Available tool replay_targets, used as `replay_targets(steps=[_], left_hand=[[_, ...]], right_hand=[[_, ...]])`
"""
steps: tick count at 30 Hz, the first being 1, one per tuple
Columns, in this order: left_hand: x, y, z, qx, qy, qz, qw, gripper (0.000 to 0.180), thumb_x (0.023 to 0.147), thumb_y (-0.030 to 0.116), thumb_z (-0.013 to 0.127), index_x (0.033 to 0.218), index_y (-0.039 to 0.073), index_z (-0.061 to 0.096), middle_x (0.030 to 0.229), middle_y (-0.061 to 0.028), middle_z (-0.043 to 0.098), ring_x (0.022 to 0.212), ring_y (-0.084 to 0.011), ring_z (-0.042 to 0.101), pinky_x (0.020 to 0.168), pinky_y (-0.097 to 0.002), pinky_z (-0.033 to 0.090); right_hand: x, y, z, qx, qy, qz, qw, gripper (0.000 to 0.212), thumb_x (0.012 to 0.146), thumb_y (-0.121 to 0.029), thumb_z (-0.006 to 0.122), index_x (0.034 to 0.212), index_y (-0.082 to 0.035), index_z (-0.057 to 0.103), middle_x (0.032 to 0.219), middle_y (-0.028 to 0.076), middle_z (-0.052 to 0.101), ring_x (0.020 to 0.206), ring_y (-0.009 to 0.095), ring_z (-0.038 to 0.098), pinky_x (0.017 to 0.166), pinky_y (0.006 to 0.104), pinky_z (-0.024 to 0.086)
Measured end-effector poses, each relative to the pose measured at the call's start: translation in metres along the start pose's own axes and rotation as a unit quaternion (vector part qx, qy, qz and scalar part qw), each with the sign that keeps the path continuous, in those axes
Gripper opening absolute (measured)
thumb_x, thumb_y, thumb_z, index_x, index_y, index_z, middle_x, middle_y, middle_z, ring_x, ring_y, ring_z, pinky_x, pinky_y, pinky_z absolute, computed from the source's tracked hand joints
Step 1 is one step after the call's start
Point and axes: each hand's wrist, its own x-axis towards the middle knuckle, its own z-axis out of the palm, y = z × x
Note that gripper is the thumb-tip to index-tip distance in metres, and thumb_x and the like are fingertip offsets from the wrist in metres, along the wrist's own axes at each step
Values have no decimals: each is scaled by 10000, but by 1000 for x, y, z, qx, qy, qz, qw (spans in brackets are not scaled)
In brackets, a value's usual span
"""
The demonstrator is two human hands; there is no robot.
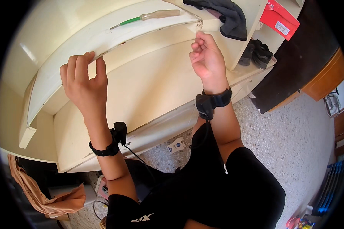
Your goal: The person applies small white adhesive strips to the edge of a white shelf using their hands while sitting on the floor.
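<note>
A white shelf board (70, 49) with a chipped front edge spans the inside of a cream cabinet. My left hand (82, 76) grips that edge, its fingers curled over the top and the thumb at the front. At the board's right end, my right hand (208, 57) is closed, palm turned up and fingers bent, its fingertips close to the worn corner. Whatever those fingers hold, if anything, is too small to make out. Behind the edge, a screwdriver (145, 18) with a green shaft and a pale see-through handle lies on the board. Both wrists wear black strapped devices.
A dark grey cloth (231, 19) hangs over the cabinet's right side. Beyond it are a red box (281, 19) and black shoes (260, 53). An orange-brown cloth (42, 191) drapes at lower left. A paper tag (176, 145) lies on the speckled floor (286, 141).
</note>
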Motion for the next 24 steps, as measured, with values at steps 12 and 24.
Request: replay_targets(steps=[12, 24], left_hand=[[2, 15, -6, 20, 36, 19, 999, 149, 794, 134, 846, 913, 137, 756, 922, 1, 678, 860, -233, 582, 749, -378, 467], [1, 139, 99, -290, -27, 64, 954, 127, 872, 117, 805, 998, 130, 795, 837, 21, 713, 645, -170, 693, 532, -295, 518]], right_hand=[[1, -1, -3, 6, -18, -18, 1000, 136, 964, -162, 739, 896, -104, 636, 794, -30, 563, 653, 103, 521, 593, 268, 397], [7, -2, 0, -8, -28, -31, 999, 204, 959, -164, 730, 820, -122, 586, 757, -31, 541, 615, 87, 494, 571, 271, 394]])
